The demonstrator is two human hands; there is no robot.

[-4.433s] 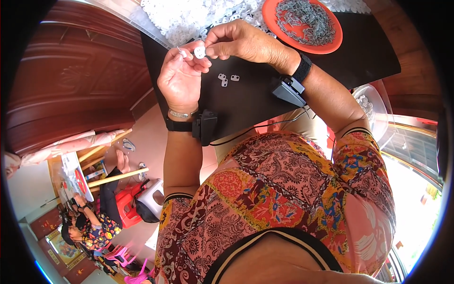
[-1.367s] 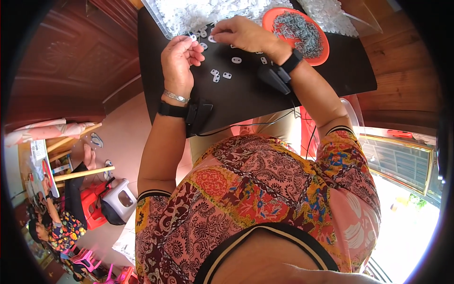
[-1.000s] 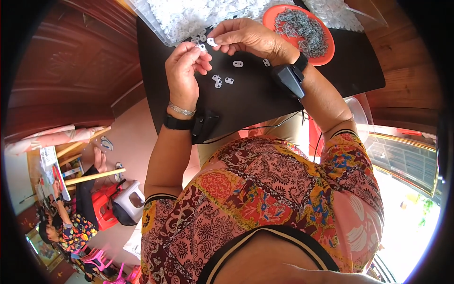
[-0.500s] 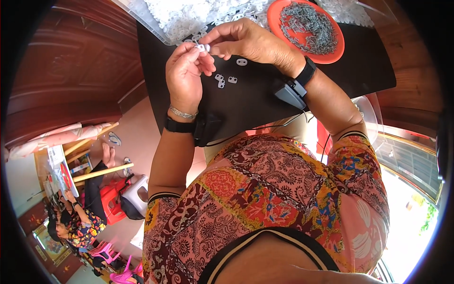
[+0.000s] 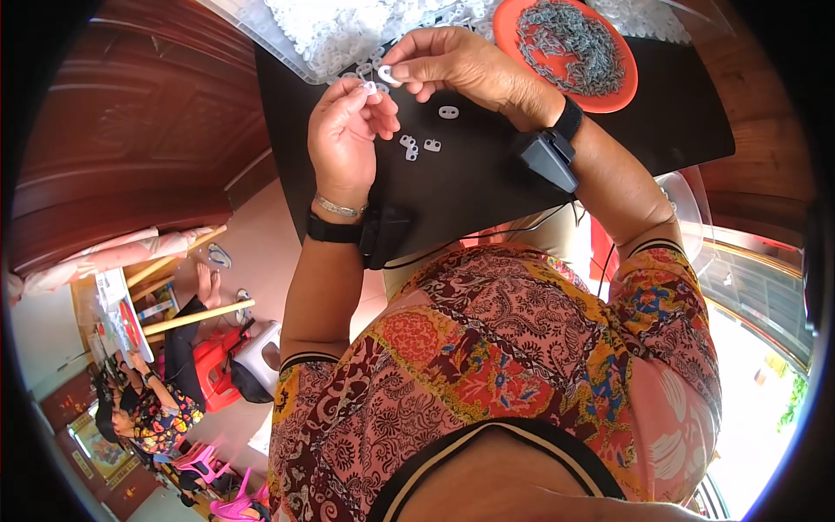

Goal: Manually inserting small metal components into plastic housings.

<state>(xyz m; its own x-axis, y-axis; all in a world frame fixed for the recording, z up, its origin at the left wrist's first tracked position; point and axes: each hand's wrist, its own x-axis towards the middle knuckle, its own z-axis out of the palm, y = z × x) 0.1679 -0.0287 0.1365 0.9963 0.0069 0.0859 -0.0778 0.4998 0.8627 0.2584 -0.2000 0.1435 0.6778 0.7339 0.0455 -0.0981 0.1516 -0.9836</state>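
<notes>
My left hand [image 5: 346, 139] is raised over the black tabletop [image 5: 487, 165], its fingertips pinching a small white plastic piece [image 5: 369, 87]. My right hand [image 5: 457, 65] meets it from the right and pinches another small white oval piece [image 5: 387, 75] between thumb and forefinger. The two pieces almost touch. Several finished white pieces [image 5: 417, 143] lie on the black surface just below the hands. Both wrists carry black strapped devices.
A clear tray of white plastic parts [image 5: 339, 35] sits at the table's far edge. An orange dish [image 5: 565, 52] of small grey metal bits stands to the right. A person sits on the floor at lower left near red and white stools [image 5: 235, 365].
Both hands stay together above the table, pinching small white pieces. They sit slightly lower in view than a second ago. Another loose piece lies on the black surface.
</notes>
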